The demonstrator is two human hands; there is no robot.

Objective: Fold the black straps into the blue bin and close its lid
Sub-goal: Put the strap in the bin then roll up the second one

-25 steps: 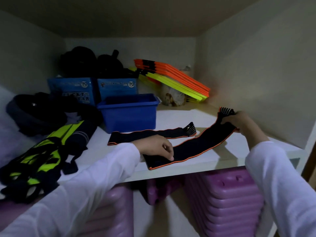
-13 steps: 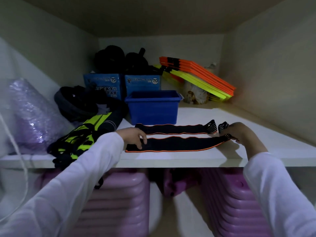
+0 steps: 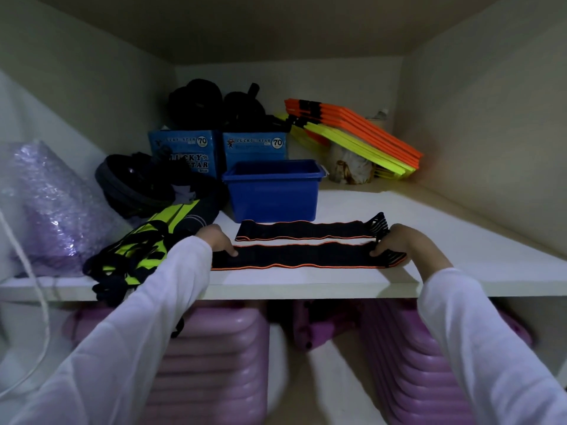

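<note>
On the shelf point(image 3: 352, 283), near strap point(image 3: 294, 256) stretched flat, a hand at each end.
Left hand point(image 3: 214, 240) presses its left end with straight fingers; long axis runs left-right; right hand point(image 3: 395, 240) pinches its right end. Far strap point(image 3: 300, 234) lies parallel, blue bin point(image 3: 273, 194) open behind.

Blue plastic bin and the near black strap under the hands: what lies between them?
In the head view, the second black orange-edged strap lies flat between the blue plastic bin and the near black strap, with bare white shelf separating the straps.
</note>
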